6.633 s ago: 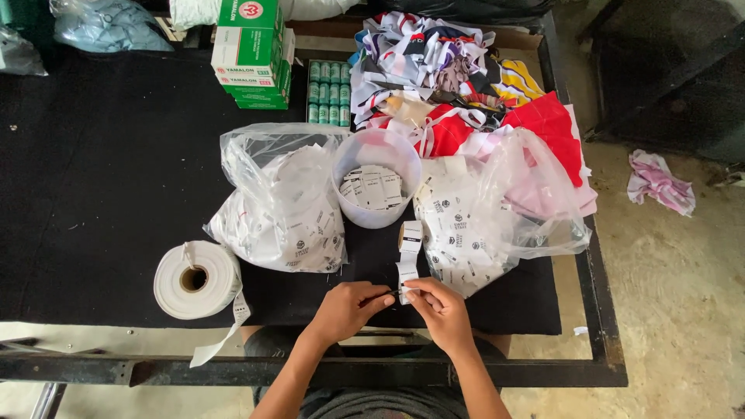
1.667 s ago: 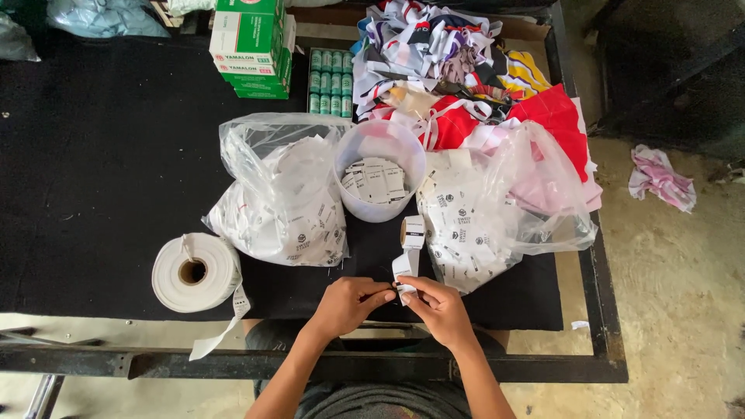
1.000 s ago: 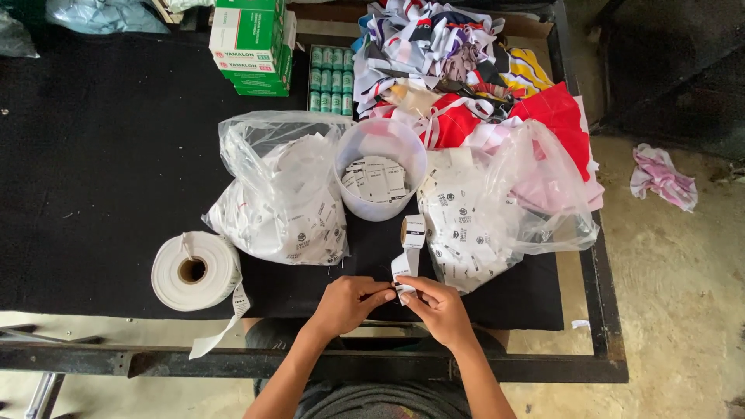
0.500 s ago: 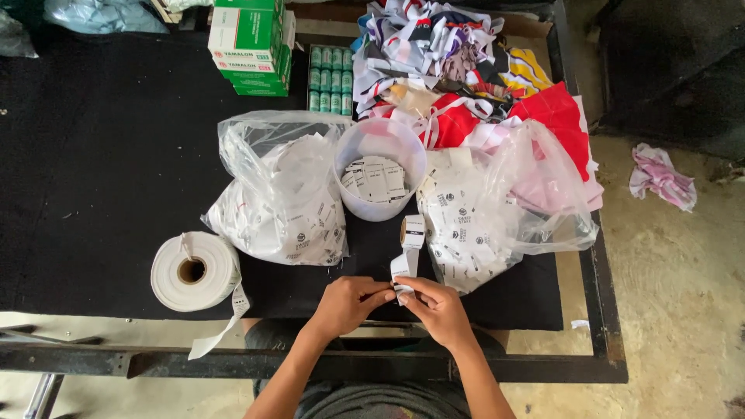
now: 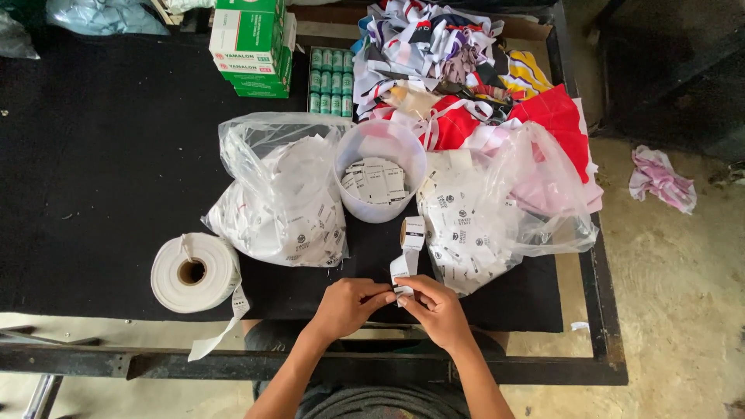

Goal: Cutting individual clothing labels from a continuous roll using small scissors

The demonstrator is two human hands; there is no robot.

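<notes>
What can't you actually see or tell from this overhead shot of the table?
- Head view: the label tape end is hidden between the left hand and right hand.
- Print on the labels in the tub is too small.
- The top edge cuts off the green boxes.

**One head camera, looking almost straight down**

There is a single view, so no second view shares any of the scene. The camera sits above the near edge of the black surface (image 5: 93, 155) and faces steeply downward and a little forward. The person's forearms enter from the bottom edge, and the left hand (image 5: 351, 304) and right hand (image 5: 436, 309) meet low in the middle. The view stands well back: almost the full depth of the surface shows, with its metal frame (image 5: 310, 365) below and the concrete floor (image 5: 675, 295) along the right.
</notes>
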